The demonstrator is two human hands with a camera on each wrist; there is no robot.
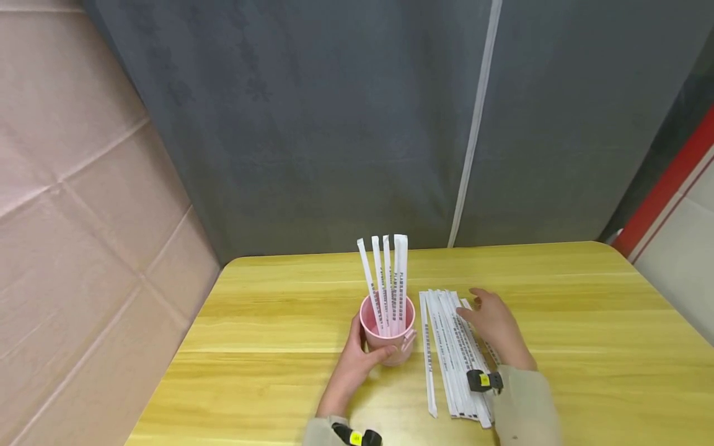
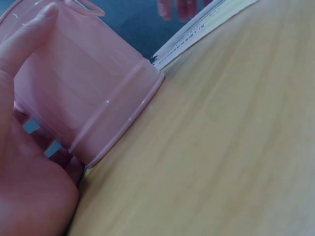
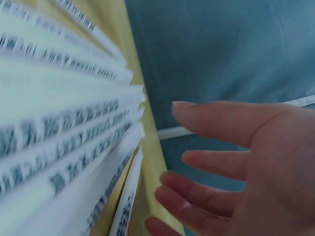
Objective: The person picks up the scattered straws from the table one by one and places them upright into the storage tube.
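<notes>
A pink cup with a small handle stands on the table, holding several paper-wrapped straws that lean upright out of its mouth. My left hand grips the cup from its left side, thumb across the front; in the left wrist view the cup's base meets the wood. To the right lies a pile of white wrapped straws with dark print, side by side. Over the pile's far right part is my right hand, fingers spread and nothing between them. One straw lies apart at the pile's left.
The yellow wood-grain table extends to both sides. A dark grey curtain with a pale vertical strip hangs behind its far edge. Pinkish creased sheeting covers the left side, and a red-and-white surface stands at the right.
</notes>
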